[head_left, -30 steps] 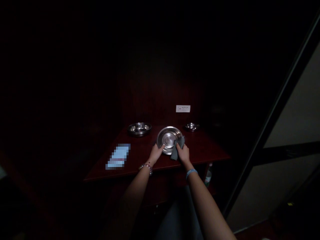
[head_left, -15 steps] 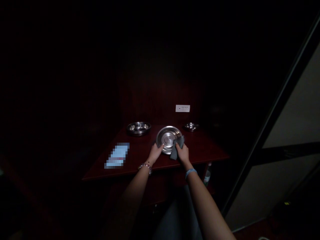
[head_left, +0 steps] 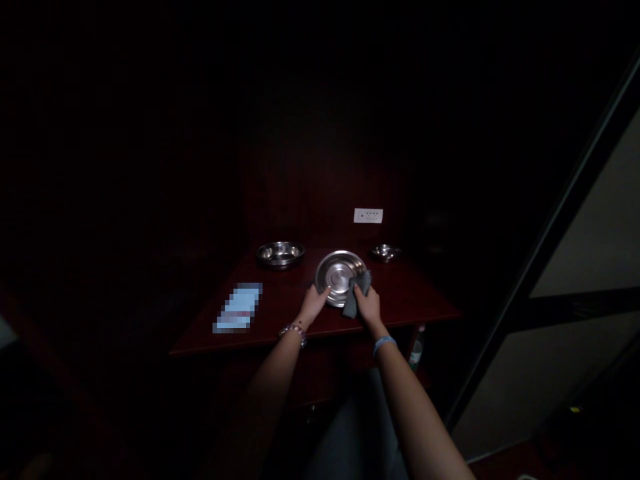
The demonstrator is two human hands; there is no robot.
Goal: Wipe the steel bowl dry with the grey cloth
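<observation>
A round, shiny metal bowl (head_left: 339,275) is tilted toward me above the dark red desk (head_left: 280,320). My left hand (head_left: 314,304) grips its lower left rim, thumb on the inside. On the right side, my right hand (head_left: 369,305) pinches a grey cloth (head_left: 352,305) over the bowl's rim, with the thumb on top of the cloth. Part of the bowl's right wall is hidden by the cloth. Fingers of both hands behind the bowl are out of sight.
Another metal bowl (head_left: 281,255) stands at the back left, and a smaller metal dish (head_left: 385,253) at the back right. A blurred pale blue item (head_left: 239,308) lies at left. A white socket panel (head_left: 369,215) is on the wall; a bottle (head_left: 417,348) stands below the desk.
The whole view has shifted slightly. Both hands keep the same hold on the bowl and the cloth, with hardly any movement between them.
</observation>
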